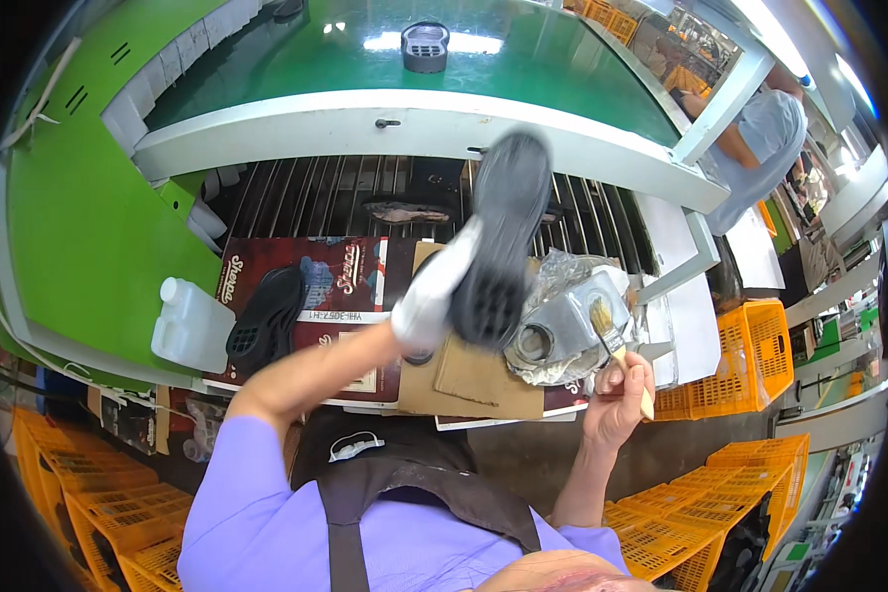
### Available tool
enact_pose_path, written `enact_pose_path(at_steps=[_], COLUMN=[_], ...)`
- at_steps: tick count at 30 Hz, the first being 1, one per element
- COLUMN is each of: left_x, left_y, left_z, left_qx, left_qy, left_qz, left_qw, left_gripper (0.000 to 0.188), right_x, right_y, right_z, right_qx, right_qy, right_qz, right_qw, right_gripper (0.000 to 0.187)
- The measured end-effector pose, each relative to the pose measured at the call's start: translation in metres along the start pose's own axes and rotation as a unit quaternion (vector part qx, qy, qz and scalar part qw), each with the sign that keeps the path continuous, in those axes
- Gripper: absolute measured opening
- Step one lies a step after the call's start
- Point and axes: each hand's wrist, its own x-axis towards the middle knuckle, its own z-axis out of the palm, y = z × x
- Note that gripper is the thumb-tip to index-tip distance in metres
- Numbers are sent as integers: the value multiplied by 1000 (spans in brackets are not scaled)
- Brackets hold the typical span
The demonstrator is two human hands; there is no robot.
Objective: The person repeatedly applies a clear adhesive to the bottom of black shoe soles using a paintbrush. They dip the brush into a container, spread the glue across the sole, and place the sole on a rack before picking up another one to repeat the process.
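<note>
My left hand (pixel 442 281), in a white glove, is closed on a black shoe sole (pixel 511 202). The sole is held up at a slant over the work surface, its edges smeared by motion. A brush (pixel 612 347) with a pale handle is gripped in my bare right hand (pixel 619 400), its bristles pointing up and away from me. Just left of the brush, a translucent plastic container (pixel 567 321) with a round opening lies among crumpled clear plastic. Brown cardboard (pixel 488 380) lies under the raised sole. More black soles (pixel 266 314) rest at the left on printed cardboard.
A white jug (pixel 189 326) stands at the left beside a green machine panel (pixel 89 197). Beyond the metal rollers (pixel 306 187), a white-framed green conveyor (pixel 553 74) carries another sole (pixel 425 47). Orange crates (pixel 740 360) flank me. Another person (pixel 755 148) is at the far right.
</note>
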Motion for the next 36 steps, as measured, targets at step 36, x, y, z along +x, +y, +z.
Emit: enact_pose_path(at_steps=[36], left_x=[-153], left_y=[108], left_z=[-89], left_qx=[812], left_qy=[370], left_qz=[-300], left_qw=[337], left_gripper=[54], right_x=[-19], right_y=[45], right_z=[8], right_qx=[-214], right_qy=[-173], right_qz=[111], right_qw=[955], right_gripper=[17])
